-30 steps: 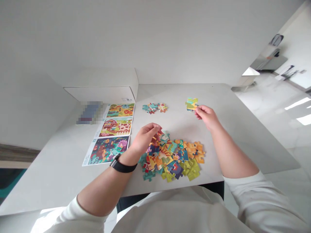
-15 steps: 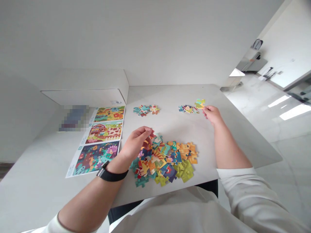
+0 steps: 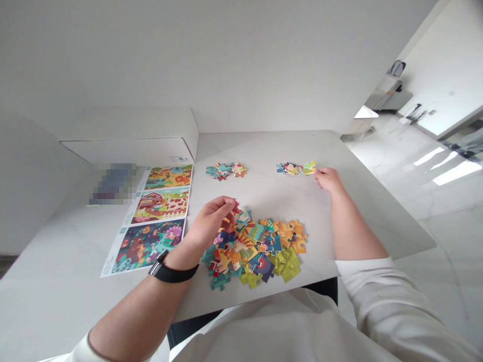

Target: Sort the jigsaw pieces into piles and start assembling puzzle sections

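Note:
My right hand (image 3: pixel 326 179) pinches a yellow-green puzzle piece (image 3: pixel 311 167) at its near edge. That piece lies low against the right end of a small cluster of puzzle pieces (image 3: pixel 290 169) at the back right. Over the left side of a large mixed heap of puzzle pieces (image 3: pixel 260 246), my left hand (image 3: pixel 217 215) is closed, with thumb and fingers together. A reddish puzzle piece (image 3: pixel 236 210) shows in part at its fingertips, mostly hidden by them. Colours in the heap include orange, green, teal and dark blue.
Another small cluster of puzzle pieces (image 3: pixel 226 170) lies at the back middle. On the left is a printed picture sheet (image 3: pixel 113 251) with three scenes. Behind it stands a white box (image 3: pixel 128 148), with a blurred-out item (image 3: pixel 113 184) in front. A wall borders the table's back.
My right hand has lowered the yellow-green puzzle piece slightly, down to the right end of the back right cluster. My left hand stays in place over the heap.

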### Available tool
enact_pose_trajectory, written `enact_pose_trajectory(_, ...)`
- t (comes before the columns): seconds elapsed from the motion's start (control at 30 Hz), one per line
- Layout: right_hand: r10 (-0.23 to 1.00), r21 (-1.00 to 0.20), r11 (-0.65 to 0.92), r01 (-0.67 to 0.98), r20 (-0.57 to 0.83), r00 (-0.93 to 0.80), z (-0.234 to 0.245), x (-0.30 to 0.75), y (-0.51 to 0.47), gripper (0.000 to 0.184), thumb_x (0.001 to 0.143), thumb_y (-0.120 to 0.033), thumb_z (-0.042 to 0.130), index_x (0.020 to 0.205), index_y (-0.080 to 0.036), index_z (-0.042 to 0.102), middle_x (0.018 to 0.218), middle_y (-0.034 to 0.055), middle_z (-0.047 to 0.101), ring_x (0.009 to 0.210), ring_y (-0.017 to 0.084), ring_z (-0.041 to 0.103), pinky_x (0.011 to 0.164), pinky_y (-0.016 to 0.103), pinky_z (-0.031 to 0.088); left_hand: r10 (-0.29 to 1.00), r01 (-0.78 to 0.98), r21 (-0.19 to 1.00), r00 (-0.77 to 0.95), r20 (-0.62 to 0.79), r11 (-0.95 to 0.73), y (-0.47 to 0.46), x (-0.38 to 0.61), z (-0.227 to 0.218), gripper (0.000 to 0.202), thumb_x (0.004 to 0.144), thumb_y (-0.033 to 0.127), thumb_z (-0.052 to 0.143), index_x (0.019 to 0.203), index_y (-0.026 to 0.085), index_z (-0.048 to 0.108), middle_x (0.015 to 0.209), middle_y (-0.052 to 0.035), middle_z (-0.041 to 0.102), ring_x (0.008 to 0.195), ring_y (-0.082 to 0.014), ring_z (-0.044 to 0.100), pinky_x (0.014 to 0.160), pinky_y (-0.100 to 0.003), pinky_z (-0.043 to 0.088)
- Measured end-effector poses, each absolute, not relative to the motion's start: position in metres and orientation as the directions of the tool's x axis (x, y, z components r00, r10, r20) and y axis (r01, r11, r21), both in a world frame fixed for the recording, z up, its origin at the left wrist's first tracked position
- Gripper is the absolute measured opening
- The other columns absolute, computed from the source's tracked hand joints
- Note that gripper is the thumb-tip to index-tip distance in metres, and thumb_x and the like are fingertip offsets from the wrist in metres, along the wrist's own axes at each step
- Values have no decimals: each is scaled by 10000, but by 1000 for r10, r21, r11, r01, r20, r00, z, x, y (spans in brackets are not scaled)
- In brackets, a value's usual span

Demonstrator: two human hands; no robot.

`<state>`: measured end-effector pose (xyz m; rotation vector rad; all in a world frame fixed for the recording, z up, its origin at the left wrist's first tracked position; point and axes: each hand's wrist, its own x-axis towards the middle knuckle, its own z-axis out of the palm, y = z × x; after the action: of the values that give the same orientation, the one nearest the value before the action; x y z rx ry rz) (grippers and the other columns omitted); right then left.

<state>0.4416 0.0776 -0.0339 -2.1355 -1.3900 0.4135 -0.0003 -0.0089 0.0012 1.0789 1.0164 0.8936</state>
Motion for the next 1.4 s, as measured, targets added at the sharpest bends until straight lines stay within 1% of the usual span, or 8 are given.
enact_pose_trajectory(0.2, 864, -520, -433, 736, -7, 504, -30, 433, 77, 303, 961, -405, 693, 767, -180, 754, 662, 81, 716, 626, 201, 627, 616, 308, 428, 933, -75, 967, 290, -211, 242, -10, 0, 2, 433, 851, 586, 826, 939, 182, 695, 919, -43, 720, 616, -107, 619, 448, -194, 482)
enact_pose_trajectory(0.33, 870, -439, -384, 812, 123, 478, -17, 419, 70, 229, 936, -381, 713, 808, -200, 769, 828, 123, 787, 793, 250, 678, 691, 333, 428, 939, -78, 971, 285, -194, 224, -9, -1, 3, 424, 863, 581, 815, 947, 184, 692, 928, -44, 721, 615, -104, 626, 450, -191, 479)
enact_pose_trajectory(0.43, 950, -546, -151, 824, 151, 273, -10, 391, 60, 221, 932, -415, 695, 910, -216, 789, 893, 84, 806, 803, 229, 681, 713, 322, 457, 948, -94, 974, 265, -176, 207, -9, -2, 5, 412, 867, 561, 815, 992, 192, 681, 924, -34, 715, 616, -105, 641, 453, -187, 481)
enact_pose_trajectory(0.53, 991, -686, 125, 716, 55, -120, -7, 352, 45, 254, 876, -471, 752, 941, -231, 805, 892, 53, 806, 793, 218, 691, 736, 326, 502, 958, -110, 974, 231, -171, 200, -8, -3, 7, 406, 857, 536, 821, 1019, 196, 669, 929, -26, 706, 605, -102, 644, 435, -186, 473)
enact_pose_trajectory(0.73, 808, -715, 231, 660, -236, -540, -11, 294, 13, 214, 737, -408, 908, 906, -293, 843, 781, -3, 799, 668, 196, 684, 624, 307, 477, 958, -110, 975, 234, -164, 193, -7, -1, 7, 370, 870, 503, 801, 1014, 192, 664, 915, -20, 698, 576, -88, 627, 421, -178, 459)
enact_pose_trajectory(1.03, 904, -783, 115, 611, -172, -391, -24, 314, 31, 181, 799, -426, 841, 894, -274, 820, 840, 10, 816, 788, 226, 738, 721, 332, 544, 951, -101, 975, 264, -164, 196, -7, -2, 5, 369, 872, 501, 797, 1025, 191, 669, 930, -26, 697, 590, -90, 639, 423, -183, 467)
enact_pose_trajectory(1.17, 938, -825, 84, 560, -125, -324, -18, 312, 30, 223, 830, -463, 814, 909, -255, 800, 839, 24, 804, 736, 212, 719, 676, 327, 534, 948, -80, 981, 281, -148, 177, -6, -2, 1, 364, 880, 497, 797, 1043, 195, 676, 919, -22, 694, 596, -99, 646, 426, -191, 484)
enact_pose_trajectory(1.4, 907, -906, -56, 420, -222, -358, -4, 296, 21, 348, 844, -528, 816, 977, -223, 711, 784, 14, 768, 623, 177, 680, 586, 296, 498, 940, -46, 985, 308, -146, 168, -6, -1, 0, 371, 880, 498, 807, 1055, 197, 678, 922, -31, 709, 601, -102, 647, 433, -192, 494)
